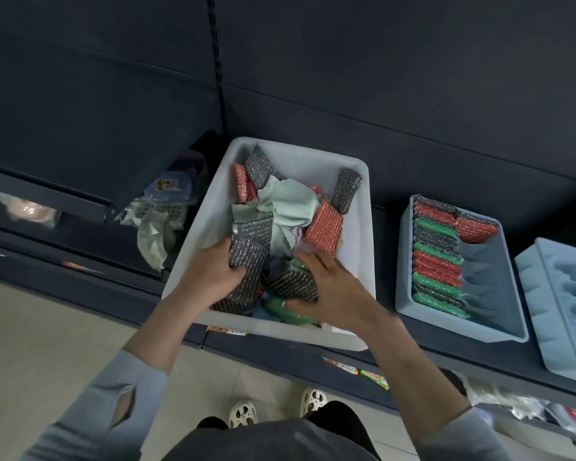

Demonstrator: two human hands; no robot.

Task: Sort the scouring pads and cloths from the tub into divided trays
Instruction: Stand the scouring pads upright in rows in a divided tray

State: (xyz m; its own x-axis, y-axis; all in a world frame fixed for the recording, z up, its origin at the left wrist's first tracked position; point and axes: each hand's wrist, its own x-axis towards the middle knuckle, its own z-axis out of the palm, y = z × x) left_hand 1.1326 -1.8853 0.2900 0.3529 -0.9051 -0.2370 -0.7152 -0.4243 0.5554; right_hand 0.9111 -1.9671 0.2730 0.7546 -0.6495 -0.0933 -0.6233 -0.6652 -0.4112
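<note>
While both hands dig in the tub [359, 227], left hand [210, 271] grips grey pads [246, 257]; right hand [330, 287], fingers spread, presses another [291, 281]. Lift one colour at a time, leaving cloths [286, 204] behind.

Shelf [363, 357] bears tub [356, 261] (white), 2 trays [409, 261].
</note>
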